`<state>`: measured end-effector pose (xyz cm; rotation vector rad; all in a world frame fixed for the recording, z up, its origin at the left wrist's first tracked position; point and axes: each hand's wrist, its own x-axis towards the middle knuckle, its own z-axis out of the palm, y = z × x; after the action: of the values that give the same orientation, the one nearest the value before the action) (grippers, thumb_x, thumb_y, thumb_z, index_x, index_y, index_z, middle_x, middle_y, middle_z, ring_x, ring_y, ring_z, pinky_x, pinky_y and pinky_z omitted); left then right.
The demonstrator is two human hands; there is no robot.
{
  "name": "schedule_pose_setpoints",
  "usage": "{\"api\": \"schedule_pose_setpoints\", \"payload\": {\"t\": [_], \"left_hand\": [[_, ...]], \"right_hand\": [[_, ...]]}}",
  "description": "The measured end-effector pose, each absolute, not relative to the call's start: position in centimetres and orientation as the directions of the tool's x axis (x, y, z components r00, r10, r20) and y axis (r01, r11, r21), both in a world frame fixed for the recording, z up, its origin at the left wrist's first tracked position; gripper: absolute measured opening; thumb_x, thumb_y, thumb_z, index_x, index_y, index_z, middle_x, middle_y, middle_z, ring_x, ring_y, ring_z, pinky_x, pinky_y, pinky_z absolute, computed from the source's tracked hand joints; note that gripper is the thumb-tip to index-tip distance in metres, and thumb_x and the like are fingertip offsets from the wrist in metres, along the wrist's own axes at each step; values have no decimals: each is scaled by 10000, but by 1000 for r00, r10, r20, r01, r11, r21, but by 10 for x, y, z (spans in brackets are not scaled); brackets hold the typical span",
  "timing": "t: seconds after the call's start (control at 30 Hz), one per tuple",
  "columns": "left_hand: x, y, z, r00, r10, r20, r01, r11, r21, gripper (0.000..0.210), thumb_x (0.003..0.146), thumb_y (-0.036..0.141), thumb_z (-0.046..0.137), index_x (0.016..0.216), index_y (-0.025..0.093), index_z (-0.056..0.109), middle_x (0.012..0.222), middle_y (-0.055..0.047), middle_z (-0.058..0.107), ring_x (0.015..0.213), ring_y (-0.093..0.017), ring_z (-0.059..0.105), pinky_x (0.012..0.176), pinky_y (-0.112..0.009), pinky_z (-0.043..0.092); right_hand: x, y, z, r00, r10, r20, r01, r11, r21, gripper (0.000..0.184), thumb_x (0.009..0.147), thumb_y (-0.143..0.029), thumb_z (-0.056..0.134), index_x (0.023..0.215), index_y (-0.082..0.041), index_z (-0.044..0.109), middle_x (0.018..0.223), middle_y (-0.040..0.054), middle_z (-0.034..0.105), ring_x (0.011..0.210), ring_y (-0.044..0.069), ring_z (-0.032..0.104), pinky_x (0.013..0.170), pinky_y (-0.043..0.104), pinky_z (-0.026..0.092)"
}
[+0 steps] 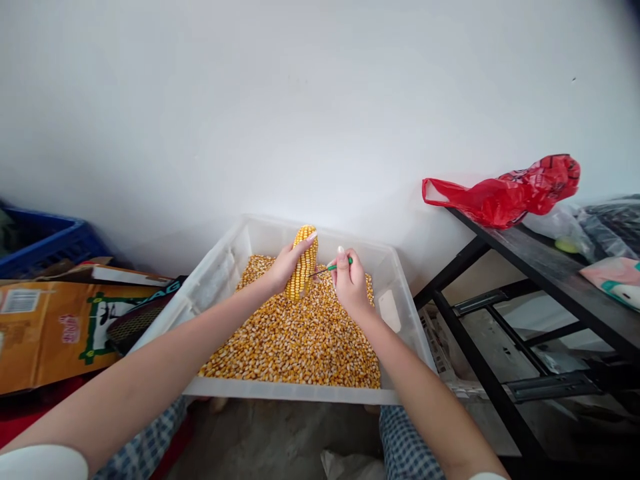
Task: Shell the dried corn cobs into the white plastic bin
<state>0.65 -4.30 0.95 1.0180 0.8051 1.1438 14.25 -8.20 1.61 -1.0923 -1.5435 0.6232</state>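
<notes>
Looks like a household storeroom or spare corner of a home, though hard to pin down for sure. Has a white-painted wall (300, 120) behind and a grey, concrete-looking floor (280, 440) underfoot. Piles up odds and ends at left: a blue plastic crate (55, 248) next to a torn-open printed cardboard box (55, 350). Carries, at right, a red bag (540, 187) and clear plastic bag (553, 223) on a black-framed tabletop (543, 261). Holds farm produce too: a large translucent tub (290, 391) of loose corn kernels (300, 347).
</notes>
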Motion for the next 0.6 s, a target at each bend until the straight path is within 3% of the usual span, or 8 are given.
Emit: {"api": "schedule_pose_setpoints", "payload": {"t": [0.27, 0.6], "left_hand": [[3, -36, 6, 260, 963, -70, -438, 182, 881, 421, 670, 548, 592, 839, 166, 535, 562, -6, 567, 504, -180, 594, 485, -305, 510], [0, -40, 14, 290, 940, -179, -424, 294, 857, 436, 673, 576, 562, 812, 163, 551, 533, -25, 583, 467, -186, 592, 455, -290, 494]], "right_hand": [[143, -94, 14, -142, 773, 619, 463, 604, -649, 227, 887, -355, 341, 765, -188, 434, 572, -6, 525, 502, 104, 510, 509, 215, 376], [146, -90, 12, -222, 699, 680, 482, 685, -546, 161, 889, -303, 361, 805, -190, 440, 575, -24, 496, 498, 103, 484, 518, 221, 352]]}}
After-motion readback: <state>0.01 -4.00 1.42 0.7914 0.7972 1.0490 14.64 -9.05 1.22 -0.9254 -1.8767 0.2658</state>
